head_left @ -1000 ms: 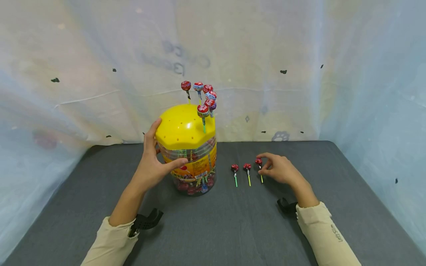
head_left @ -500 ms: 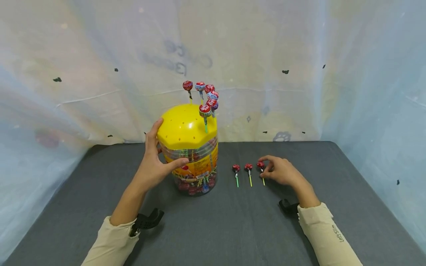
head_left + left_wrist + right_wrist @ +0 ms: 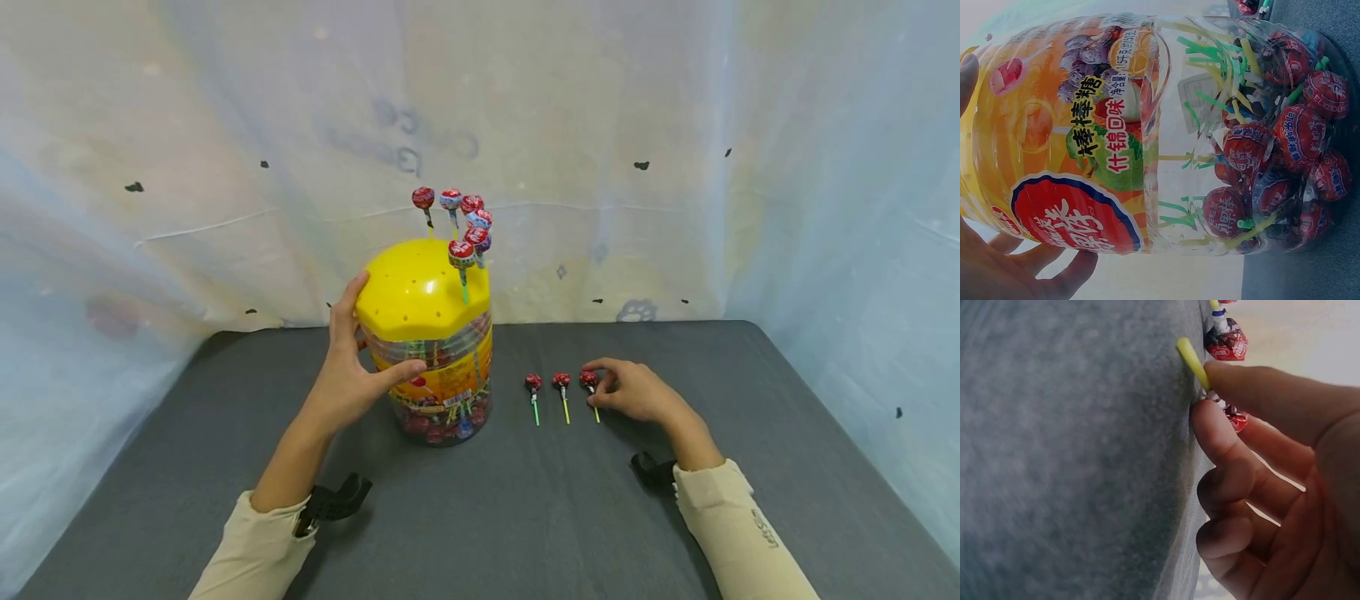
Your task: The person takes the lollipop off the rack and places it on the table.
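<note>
Lightly, my right hand (image 3: 630,389) pinches a red-wrapped lollipop (image 3: 588,377) by its yellow stick (image 3: 1190,357) between thumb and forefinger, a narrow hold that suits so thin a stem; whether the candy bears on the table (image 3: 480,525) or hangs just above it, I cannot tell. The two other fingers that the right wrist view shows best curl in below the pinch, seemingly so as not to crowd it. Just left of that pinch lie a yellow-stemmed lollipop (image 3: 561,381) and, beyond it, a green-stemmed lollipop (image 3: 533,382), sticks toward me, which I judge makes each easy to take. My left hand (image 3: 347,379) spreads wide round the near-left side of the lollipop jar (image 3: 453,379), thumb across its front and fingers around the side, probably to steady it. Above that thumb sits the yellow perforated lid (image 3: 408,292), wrapped lollipops (image 3: 451,199) standing along its right and far edges. Both forearms reach forward and inward, the right wrist low over the table.
</note>
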Motion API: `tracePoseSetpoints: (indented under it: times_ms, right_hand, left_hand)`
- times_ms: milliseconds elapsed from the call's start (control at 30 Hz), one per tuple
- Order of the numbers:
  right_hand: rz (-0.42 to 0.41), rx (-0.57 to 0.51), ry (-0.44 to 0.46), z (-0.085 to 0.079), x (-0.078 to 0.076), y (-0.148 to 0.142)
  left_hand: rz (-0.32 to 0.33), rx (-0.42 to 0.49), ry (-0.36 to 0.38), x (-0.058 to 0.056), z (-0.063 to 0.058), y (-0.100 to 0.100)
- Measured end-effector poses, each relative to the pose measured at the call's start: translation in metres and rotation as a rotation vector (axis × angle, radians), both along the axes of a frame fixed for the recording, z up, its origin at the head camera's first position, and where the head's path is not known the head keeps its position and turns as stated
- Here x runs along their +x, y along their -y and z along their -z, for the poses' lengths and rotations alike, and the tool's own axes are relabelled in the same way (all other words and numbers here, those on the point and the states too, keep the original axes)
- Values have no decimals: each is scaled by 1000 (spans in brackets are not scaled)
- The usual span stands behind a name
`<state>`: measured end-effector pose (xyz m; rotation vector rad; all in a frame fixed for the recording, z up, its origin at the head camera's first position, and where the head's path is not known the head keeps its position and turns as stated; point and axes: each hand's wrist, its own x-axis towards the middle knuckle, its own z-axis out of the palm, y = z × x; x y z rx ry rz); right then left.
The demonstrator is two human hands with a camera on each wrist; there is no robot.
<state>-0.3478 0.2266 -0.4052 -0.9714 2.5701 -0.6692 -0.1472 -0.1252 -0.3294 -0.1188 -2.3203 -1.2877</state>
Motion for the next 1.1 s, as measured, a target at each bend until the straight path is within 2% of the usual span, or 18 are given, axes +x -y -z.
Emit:
tracePoseSetpoints:
  times_ms: [833, 1100]
  right_hand:
    - [-6, 8, -12, -2, -1, -2]
    - [-4, -15, -1, -7, 1, -4]
  left_hand:
    - [14, 11, -4, 1, -1, -1]
    - [16, 9, -6, 0, -1, 0]
